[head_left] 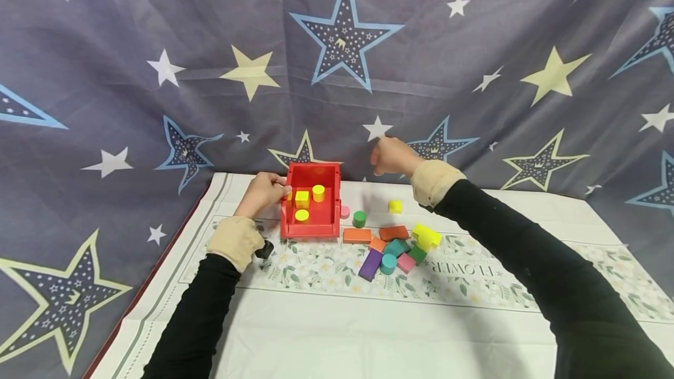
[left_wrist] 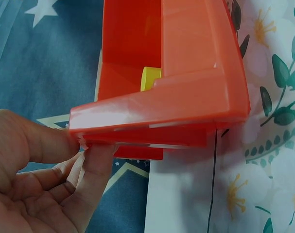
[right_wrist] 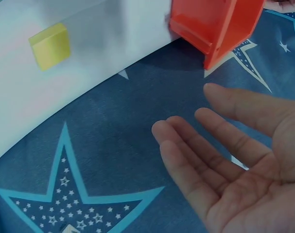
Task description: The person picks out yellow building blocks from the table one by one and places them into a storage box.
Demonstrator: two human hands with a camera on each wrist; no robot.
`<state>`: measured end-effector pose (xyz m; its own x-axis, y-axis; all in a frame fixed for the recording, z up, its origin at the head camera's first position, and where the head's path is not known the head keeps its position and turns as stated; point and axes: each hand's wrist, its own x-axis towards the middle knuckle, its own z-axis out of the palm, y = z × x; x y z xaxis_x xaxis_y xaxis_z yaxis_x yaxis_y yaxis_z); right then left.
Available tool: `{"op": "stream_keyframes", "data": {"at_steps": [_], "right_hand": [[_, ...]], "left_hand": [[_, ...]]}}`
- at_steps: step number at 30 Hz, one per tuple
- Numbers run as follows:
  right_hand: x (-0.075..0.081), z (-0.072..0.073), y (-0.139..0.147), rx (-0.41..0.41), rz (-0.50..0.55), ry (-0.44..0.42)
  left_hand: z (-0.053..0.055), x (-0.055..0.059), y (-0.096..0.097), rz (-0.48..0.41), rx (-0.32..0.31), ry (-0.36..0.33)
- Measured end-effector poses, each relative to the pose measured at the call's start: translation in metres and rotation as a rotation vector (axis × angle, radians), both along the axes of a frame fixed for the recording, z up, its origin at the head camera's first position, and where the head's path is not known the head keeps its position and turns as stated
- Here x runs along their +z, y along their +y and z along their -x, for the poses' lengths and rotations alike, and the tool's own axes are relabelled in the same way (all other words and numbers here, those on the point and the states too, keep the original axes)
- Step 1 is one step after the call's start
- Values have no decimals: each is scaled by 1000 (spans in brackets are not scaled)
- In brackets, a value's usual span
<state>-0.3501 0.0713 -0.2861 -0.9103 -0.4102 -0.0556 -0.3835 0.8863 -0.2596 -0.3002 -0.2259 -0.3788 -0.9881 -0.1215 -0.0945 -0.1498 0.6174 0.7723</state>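
A red plastic box [head_left: 310, 224] stands on the white cloth and holds three yellow blocks [head_left: 302, 198]. My left hand [head_left: 278, 189] grips the box's left wall; in the left wrist view the thumb and fingers of that hand [left_wrist: 86, 145] pinch the rim of the box [left_wrist: 186, 97], and one yellow block [left_wrist: 150, 78] shows inside. My right hand [head_left: 387, 157] hangs open and holds nothing, raised behind the box's right side near the backdrop. In the right wrist view its palm [right_wrist: 234, 160] faces up, with the box corner [right_wrist: 215, 24] and a yellow cube [right_wrist: 50, 45] beyond it.
Right of the box lie several loose coloured blocks [head_left: 395, 247], a green cylinder [head_left: 359, 219], a pink piece [head_left: 344, 212] and a yellow cube [head_left: 395, 206]. The flowered white cloth [head_left: 337, 320] covers the table. A star-printed sheet [head_left: 337, 45] hangs behind and drapes down the left side.
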Motion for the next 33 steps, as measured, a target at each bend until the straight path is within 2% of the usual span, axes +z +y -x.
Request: {"op": "stream_keyframes", "data": {"at_steps": [15, 25, 33], "right_hand": [[-12, -4, 30, 65, 27, -11], [-28, -2, 43, 97, 14, -56], [-48, -1, 47, 142, -13, -79]], "left_hand": [[1, 5, 2, -18, 7, -18], [0, 4, 3, -7, 14, -8], [1, 0, 2, 10, 14, -12]]}}
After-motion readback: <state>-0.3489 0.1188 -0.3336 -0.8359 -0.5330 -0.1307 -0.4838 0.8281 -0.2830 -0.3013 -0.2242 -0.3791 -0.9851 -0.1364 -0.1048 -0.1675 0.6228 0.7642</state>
